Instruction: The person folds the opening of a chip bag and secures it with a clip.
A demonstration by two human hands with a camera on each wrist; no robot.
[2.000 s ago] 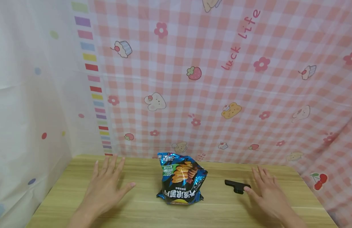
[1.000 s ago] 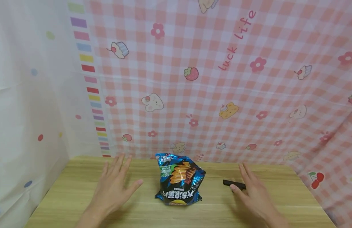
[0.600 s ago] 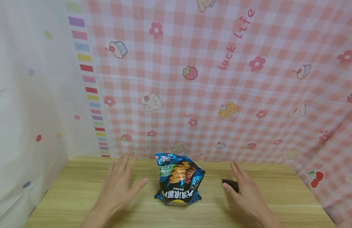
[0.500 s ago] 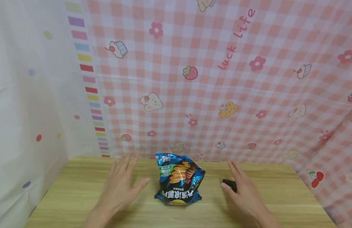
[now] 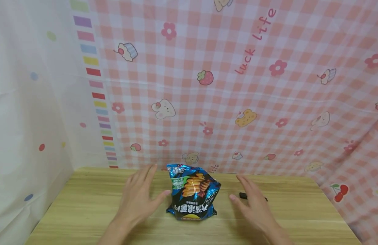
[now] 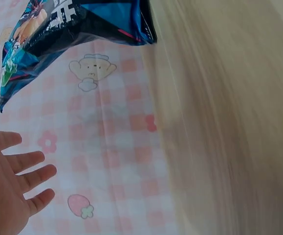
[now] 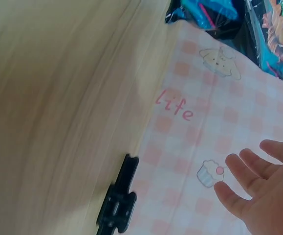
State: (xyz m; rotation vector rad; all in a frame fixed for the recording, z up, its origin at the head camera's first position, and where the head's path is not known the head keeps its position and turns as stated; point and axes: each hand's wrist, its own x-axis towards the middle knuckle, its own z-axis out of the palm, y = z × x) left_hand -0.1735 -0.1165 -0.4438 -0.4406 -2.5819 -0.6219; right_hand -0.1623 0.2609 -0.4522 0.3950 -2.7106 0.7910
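A blue and black chip bag (image 5: 193, 194) stands on the wooden table, its printing upside down in the head view. On its left is my left hand (image 5: 139, 199), fingers spread and the thumb tip right at the bag's side. In the left wrist view that hand (image 6: 7, 181) holds nothing, and the bag (image 6: 77, 29) is above it. To the bag's right, my right hand (image 5: 253, 206) hovers with straight, parted fingers. Behind it a long black clip (image 5: 243, 196) lies on the table, partly hidden; the right wrist view shows the clip (image 7: 117, 205) with a wider middle part.
The wooden table (image 5: 84, 211) ends at the back against a pink checked curtain (image 5: 192, 102) printed with small cartoons. A white dotted curtain (image 5: 32, 112) hangs along the left side, and checked cloth continues on the right.
Both hands have moved inward toward the chip bag, the left from the left and the right from the right. My right hand has passed across the clip. Bag and clip have stayed put.
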